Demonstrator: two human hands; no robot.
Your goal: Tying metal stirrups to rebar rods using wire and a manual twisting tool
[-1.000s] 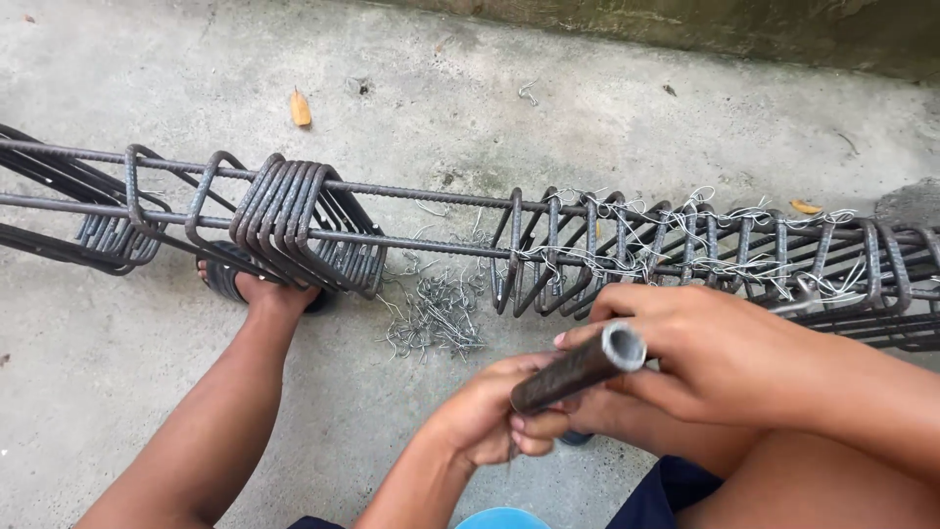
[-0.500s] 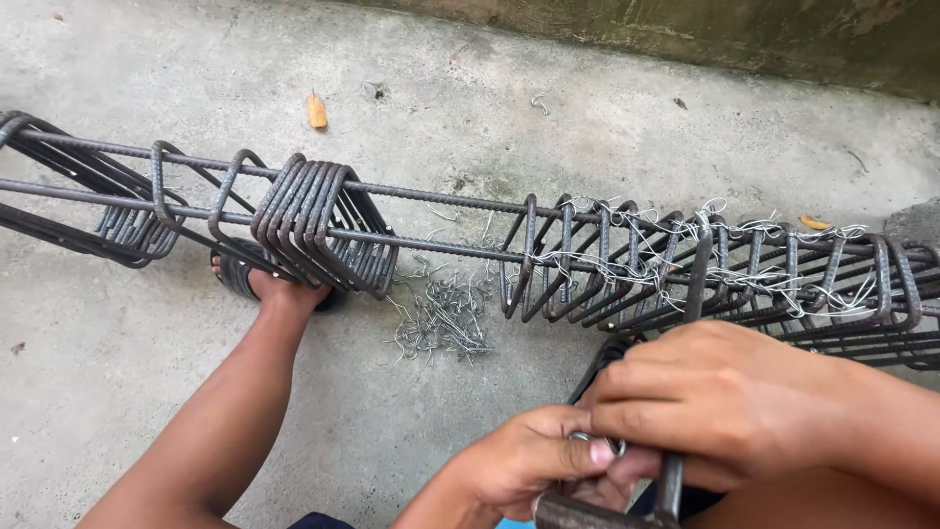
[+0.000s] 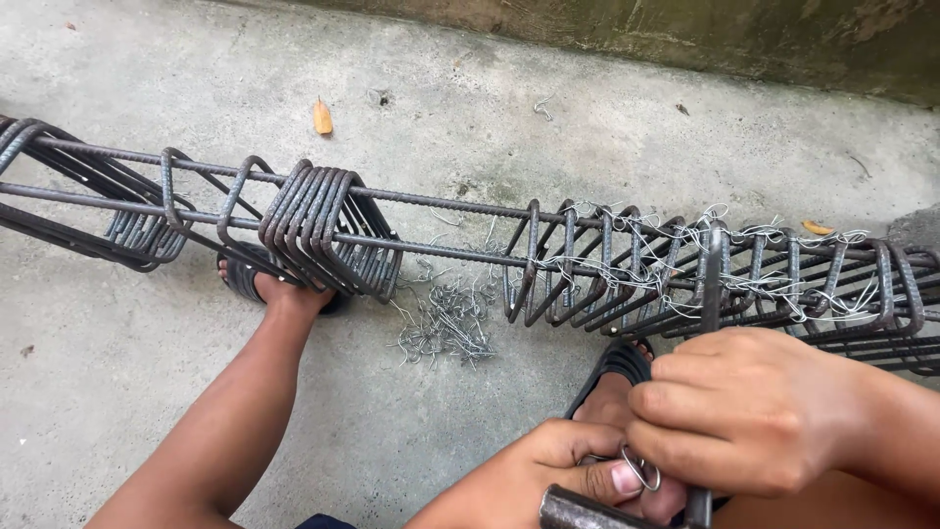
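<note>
The left hand [image 3: 548, 480], low at the bottom edge, pinches a small bent wire tie [image 3: 638, 468] between thumb and forefinger, its other fingers curled in under the palm. The right hand [image 3: 754, 416] lies closed over it, fingers wrapped round a thin dark steel tool [image 3: 712, 284] whose shaft rises from the fist and crosses in front of the cage; a thicker metal pipe end [image 3: 578, 511] shows just below both hands, cut off by the frame. Just beyond the knuckles runs the rebar cage [image 3: 441, 201], lying lengthwise across the concrete floor [image 3: 147, 392], its tied stirrups [image 3: 627, 269] close-packed on the right, a loose bunch of stirrups [image 3: 323, 230] to the left, with a bare stretch of bars between. Under that gap lies a heap of wire ties [image 3: 446, 328]. Each foot [image 3: 284, 294] rests in a sandal beneath the cage. Open floor spreads left and beyond, up to the wall [image 3: 685, 39].
</note>
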